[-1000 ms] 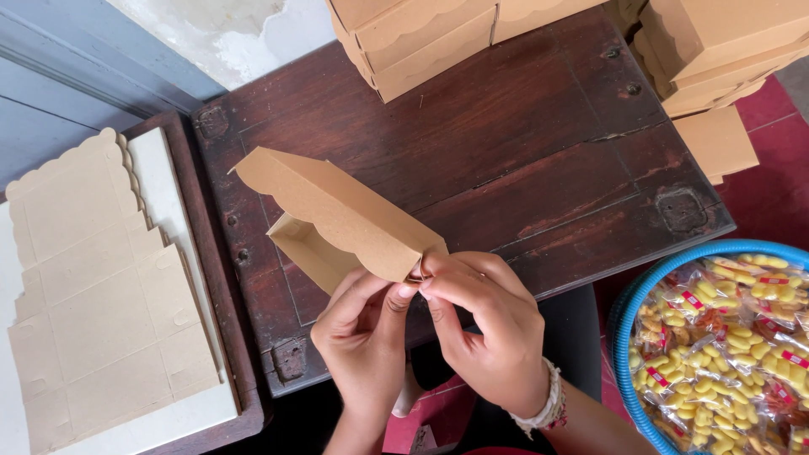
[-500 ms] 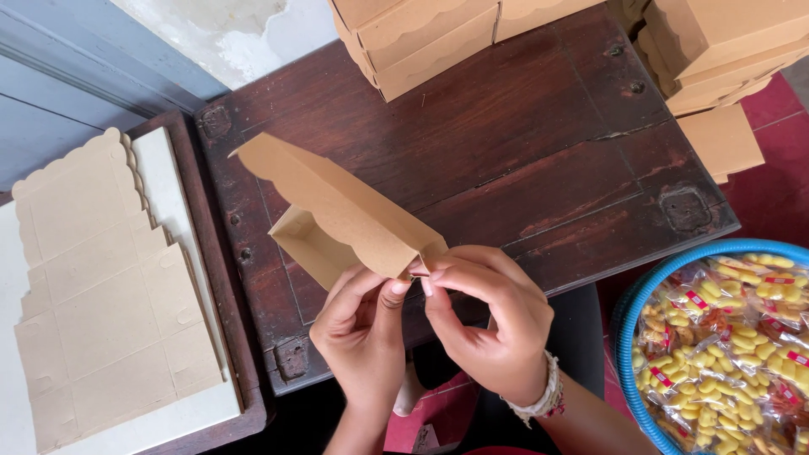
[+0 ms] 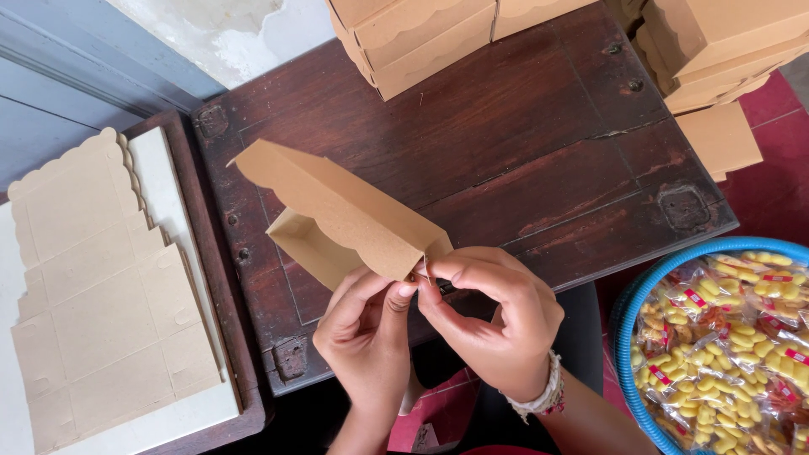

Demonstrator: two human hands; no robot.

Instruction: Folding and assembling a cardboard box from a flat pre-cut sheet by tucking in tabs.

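Observation:
A brown cardboard box [image 3: 337, 215], partly folded with a scalloped lid flap, is held above a dark wooden table [image 3: 506, 152]. My left hand [image 3: 366, 333] grips the box's near end from below, thumb up against the corner. My right hand [image 3: 497, 316], a beaded bracelet on its wrist, pinches the same near corner with thumb and forefinger. The fingertips of both hands meet at the corner fold. The box's open side faces down and left.
A stack of flat, unfolded box blanks [image 3: 93, 278] lies on a white surface at the left. Folded brown boxes [image 3: 413, 34] are piled at the table's far edge and at the upper right [image 3: 716, 42]. A blue-rimmed basket [image 3: 645, 295] of packaged yellow snacks sits at the right.
The box has tilted slightly and shifted a little toward me. Both hands' fingers have closed tighter on its near corner.

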